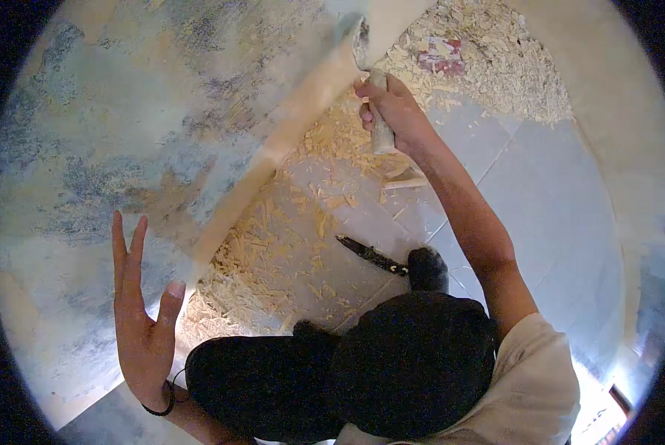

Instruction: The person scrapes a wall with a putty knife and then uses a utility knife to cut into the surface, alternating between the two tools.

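Note:
My right hand (393, 107) is wrapped round the pale, dirt-crusted handle (381, 122) of a scraper. Its metal head (361, 44) meets the pale strip (295, 111) along the foot of the wall; the blade's edge is hard to make out. Lower left, my left hand (143, 311) has its fingers stretched out over the mottled blue-green wall (88, 170), seemingly resting against it, with nothing held. A dark cord circles that wrist.
Loose yellowish shavings (310, 193) litter the grey tiled floor (540, 200), heaped thickly at the top right around a red-and-white packet (442, 57). A narrow dark tool (372, 254) lies beside my dark shoe (427, 271). Bright light enters at lower right.

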A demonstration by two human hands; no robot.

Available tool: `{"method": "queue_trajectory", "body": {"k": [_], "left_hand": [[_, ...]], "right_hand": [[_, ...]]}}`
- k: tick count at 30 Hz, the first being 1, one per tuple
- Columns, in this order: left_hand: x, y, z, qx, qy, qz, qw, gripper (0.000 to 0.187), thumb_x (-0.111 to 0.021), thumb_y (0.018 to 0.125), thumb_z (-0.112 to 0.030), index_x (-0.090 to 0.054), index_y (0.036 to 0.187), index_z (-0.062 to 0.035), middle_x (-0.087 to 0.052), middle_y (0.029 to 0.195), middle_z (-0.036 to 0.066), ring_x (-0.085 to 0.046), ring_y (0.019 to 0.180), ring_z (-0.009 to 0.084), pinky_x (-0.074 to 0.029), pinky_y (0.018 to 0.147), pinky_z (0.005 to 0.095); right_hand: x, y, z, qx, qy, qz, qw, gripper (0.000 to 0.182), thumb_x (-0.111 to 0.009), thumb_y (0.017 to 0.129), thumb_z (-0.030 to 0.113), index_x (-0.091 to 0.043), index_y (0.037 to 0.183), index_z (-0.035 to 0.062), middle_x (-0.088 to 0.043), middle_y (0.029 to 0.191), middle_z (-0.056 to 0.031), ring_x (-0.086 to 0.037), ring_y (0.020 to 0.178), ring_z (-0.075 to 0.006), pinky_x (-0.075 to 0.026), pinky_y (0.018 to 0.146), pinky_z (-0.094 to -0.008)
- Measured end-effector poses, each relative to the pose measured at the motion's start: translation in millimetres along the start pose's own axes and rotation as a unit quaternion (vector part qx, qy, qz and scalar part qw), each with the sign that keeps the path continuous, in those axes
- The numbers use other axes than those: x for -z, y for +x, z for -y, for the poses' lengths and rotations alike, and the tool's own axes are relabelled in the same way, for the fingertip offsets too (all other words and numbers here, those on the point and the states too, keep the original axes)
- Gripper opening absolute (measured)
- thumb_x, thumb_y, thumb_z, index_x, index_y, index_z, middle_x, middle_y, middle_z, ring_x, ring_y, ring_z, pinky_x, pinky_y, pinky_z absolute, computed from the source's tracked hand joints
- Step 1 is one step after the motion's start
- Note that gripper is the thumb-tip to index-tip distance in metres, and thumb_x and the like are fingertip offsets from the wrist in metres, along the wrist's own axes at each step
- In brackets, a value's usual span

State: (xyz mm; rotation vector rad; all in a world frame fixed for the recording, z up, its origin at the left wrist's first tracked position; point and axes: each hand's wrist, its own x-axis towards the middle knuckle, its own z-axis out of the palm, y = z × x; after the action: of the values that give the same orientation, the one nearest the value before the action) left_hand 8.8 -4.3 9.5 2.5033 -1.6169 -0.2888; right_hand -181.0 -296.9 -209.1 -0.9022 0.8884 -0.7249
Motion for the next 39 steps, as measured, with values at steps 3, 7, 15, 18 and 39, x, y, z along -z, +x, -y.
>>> {"method": "queue_trajectory", "body": {"k": [3, 7, 15, 18, 39], "left_hand": [[0.2, -2.2, 3.2, -0.001, -0.007, -0.005, 1.0, 0.067, -0.058, 0.093, -0.045, -0.04, 0.15, -0.0152, -0.02, 0.163, 0.014, -0.02, 0.149, 0.0375, -0.021, 0.118, 0.0541], [2.9, -4.5, 2.0, -0.002, -0.008, -0.004, 1.0, 0.068, -0.058, 0.093, -0.046, -0.04, 0.15, -0.0145, -0.02, 0.163, 0.014, -0.02, 0.149, 0.0375, -0.021, 0.118, 0.0542], [5.9, -10.6, 2.2, -0.011, -0.003, -0.006, 1.0, 0.068, -0.059, 0.092, -0.046, -0.041, 0.15, -0.0142, -0.021, 0.162, 0.015, -0.02, 0.149, 0.0374, -0.019, 0.118, 0.0537], [9.0, -13.8, -2.4, 0.001, -0.008, -0.012, 1.0, 0.068, -0.059, 0.092, -0.046, -0.041, 0.149, -0.0139, -0.021, 0.162, 0.015, -0.02, 0.149, 0.037, -0.019, 0.118, 0.0534], [2.9, -5.3, -4.2, -0.006, 0.005, 0.006, 1.0, 0.069, -0.059, 0.092, -0.048, -0.041, 0.15, -0.0139, -0.021, 0.163, 0.014, -0.02, 0.149, 0.0364, -0.019, 0.118, 0.0537]], "right_hand": [[5.2, -8.4, -0.8, 0.034, -0.019, 0.007, 0.999, 0.025, -0.061, 0.096, 0.021, -0.049, 0.11, 0.0053, -0.055, 0.075, -0.0039, -0.052, 0.057, -0.0105, -0.043, 0.048, -0.0266], [19.4, -28.1, -27.1, 0.03, -0.121, -0.01, 0.992, 0.03, -0.057, 0.097, 0.023, -0.05, 0.118, 0.0035, -0.057, 0.075, -0.005, -0.052, 0.053, -0.0114, -0.043, 0.047, -0.0277], [24.4, -17.1, -25.0, 0.051, -0.169, -0.044, 0.983, 0.038, -0.055, 0.098, 0.02, -0.047, 0.134, 0.0096, -0.055, 0.078, -0.0043, -0.051, 0.049, -0.0113, -0.042, 0.044, -0.0288], [18.0, -7.9, -6.4, 0.063, -0.109, -0.03, 0.992, 0.037, -0.055, 0.098, 0.02, -0.049, 0.134, 0.0125, -0.052, 0.077, -0.0031, -0.05, 0.048, -0.0114, -0.042, 0.042, -0.0293], [11.4, 23.8, -21.1, 0.118, -0.175, -0.026, 0.977, 0.034, -0.058, 0.099, 0.021, -0.054, 0.132, 0.0132, -0.051, 0.075, -0.004, -0.051, 0.048, -0.0127, -0.044, 0.041, -0.0307]]}}
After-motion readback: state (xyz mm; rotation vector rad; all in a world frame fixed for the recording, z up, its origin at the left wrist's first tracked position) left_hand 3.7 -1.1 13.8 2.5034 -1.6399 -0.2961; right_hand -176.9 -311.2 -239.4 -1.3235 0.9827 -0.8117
